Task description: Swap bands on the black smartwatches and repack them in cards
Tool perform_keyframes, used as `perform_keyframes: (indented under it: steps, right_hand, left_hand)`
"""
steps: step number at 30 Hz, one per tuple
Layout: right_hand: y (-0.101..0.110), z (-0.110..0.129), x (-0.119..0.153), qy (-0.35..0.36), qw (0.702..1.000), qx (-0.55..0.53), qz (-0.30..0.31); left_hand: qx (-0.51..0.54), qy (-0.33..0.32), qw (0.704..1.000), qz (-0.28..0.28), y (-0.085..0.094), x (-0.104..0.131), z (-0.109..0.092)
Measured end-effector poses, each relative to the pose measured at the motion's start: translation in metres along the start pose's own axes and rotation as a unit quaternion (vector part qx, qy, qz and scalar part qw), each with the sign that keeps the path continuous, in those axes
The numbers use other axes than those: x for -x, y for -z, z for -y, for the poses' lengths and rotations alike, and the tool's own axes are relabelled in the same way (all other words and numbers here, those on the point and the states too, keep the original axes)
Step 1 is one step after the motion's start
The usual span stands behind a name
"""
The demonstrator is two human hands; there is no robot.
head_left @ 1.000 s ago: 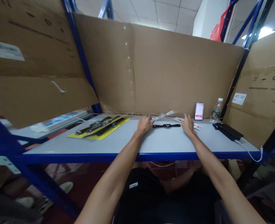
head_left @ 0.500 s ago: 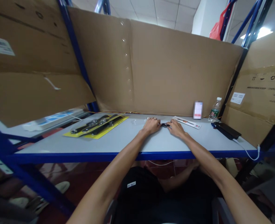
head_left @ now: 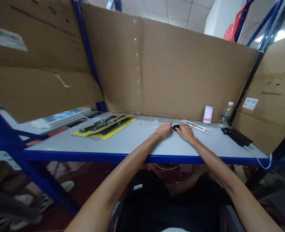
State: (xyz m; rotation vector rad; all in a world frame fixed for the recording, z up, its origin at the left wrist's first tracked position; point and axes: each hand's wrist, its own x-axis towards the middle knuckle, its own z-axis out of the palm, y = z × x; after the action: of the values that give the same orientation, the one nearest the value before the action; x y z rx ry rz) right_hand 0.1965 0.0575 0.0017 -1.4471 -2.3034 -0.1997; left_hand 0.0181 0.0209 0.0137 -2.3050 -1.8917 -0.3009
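A small black object [head_left: 175, 127] lies between my two hands at the middle of the table, its kind too small to make out. My left hand [head_left: 164, 130] grips its left end with curled fingers. From the other side, my right hand [head_left: 186, 132] pinches its right end, thumb and fingers closed. Both hands rest low over the tabletop and cover part of the object. Just beyond my right hand lies a narrow white packaged item [head_left: 197, 127] with a dark, slender tool on it.
At left, black tools lie on yellow backing cards [head_left: 107, 135]. A white power strip [head_left: 62, 118] stands farther left. At right are a propped phone [head_left: 207, 114], a water bottle [head_left: 226, 115] and a black device [head_left: 238, 137] with a white cable. Cardboard panels [head_left: 181, 71] enclose the table.
My view has shifted slightly, moving the scene to the right in the frame. My hands have come a little closer together and both stay on the black object.
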Motion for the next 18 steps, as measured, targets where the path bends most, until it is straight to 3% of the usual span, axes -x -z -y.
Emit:
perform_keyframes:
  steps: [6, 10, 18]
  right_hand:
    - [-0.003, -0.003, -0.011, -0.092, 0.992, -0.048, 0.066]
    - [0.001, -0.003, -0.02, -0.14, 0.983, -0.079, 0.089]
    - [0.003, -0.011, -0.019, -0.12, 0.977, -0.159, 0.071]
  left_hand:
    - [-0.001, -0.013, 1.0, 0.005, 0.006, 0.003, -0.014]
    - [-0.003, 0.021, 1.0, 0.008, 0.002, 0.0, -0.021]
    - [0.0, 0.024, 1.0, -0.008, -0.003, 0.002, -0.025]
